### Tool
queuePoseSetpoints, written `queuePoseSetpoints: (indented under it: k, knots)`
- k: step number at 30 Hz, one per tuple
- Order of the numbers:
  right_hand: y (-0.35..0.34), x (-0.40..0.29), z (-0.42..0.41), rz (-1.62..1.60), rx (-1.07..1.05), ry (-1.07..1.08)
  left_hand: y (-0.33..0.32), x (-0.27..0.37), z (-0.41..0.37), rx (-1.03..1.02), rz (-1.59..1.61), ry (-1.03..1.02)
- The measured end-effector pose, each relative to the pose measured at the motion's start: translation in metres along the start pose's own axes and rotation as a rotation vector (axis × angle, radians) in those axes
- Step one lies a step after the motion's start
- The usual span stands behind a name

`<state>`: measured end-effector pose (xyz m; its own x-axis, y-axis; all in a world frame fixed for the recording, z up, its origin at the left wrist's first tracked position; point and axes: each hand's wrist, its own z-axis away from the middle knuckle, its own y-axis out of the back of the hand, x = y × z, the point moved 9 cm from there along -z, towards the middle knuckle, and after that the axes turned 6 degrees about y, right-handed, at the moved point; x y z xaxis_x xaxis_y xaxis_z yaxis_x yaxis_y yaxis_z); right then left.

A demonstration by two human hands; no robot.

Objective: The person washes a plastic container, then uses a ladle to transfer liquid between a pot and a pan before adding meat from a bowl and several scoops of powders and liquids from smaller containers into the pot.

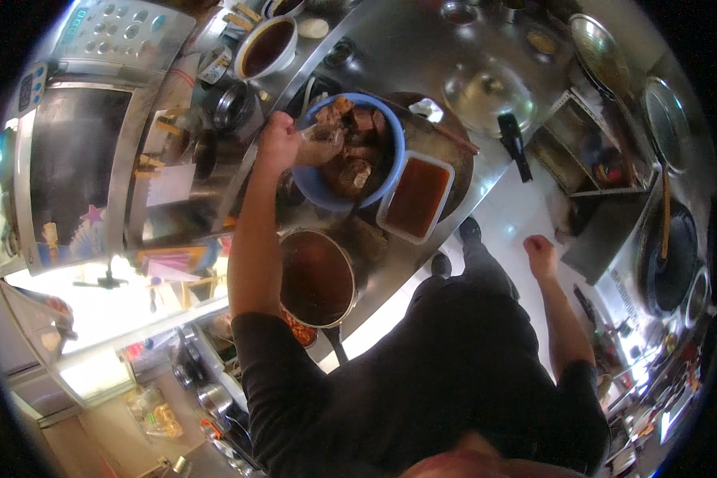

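Note:
My left hand [282, 142] grips a translucent, brownish vessel or bag [319, 142], its exact kind unclear. It is over the left side of a blue plastic basin [398, 134], which holds dark brown chunks [364, 134], apparently cooked meat. Against the basin's lower right is a clear rectangular tub of red-brown liquid [417, 197]. A pan with reddish-brown contents [316, 278] sits nearer my body, its dark handle towards me. My right hand [541, 254] hangs out to the right above the floor, fingers curled, with nothing visible in it.
A white bowl of dark liquid [267, 48] stands at the upper left. A glass lid [489, 98] and a black-handled object [514, 146] lie by the steel counter's right edge. Farther right are a wire-framed rack [597, 143] and a dark wok [669, 263].

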<state>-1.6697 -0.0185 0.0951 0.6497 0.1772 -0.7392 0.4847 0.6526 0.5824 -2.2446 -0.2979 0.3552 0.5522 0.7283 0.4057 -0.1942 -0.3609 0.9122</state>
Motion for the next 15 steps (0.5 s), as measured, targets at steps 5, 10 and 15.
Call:
queuePoseSetpoints:
  k: [5,10,15]
  knots:
    - [0.002,0.003,0.073,0.007,0.078,-0.045,0.018,0.008,0.004,0.004,0.036,-0.077]
    - [-0.005,0.016,0.125,0.004,0.125,-0.064,0.032,0.015,0.003,0.052,0.142,-0.094]
    - [-0.016,0.032,0.157,-0.039,0.176,-0.030,0.041,0.012,0.002,0.063,0.094,-0.128]
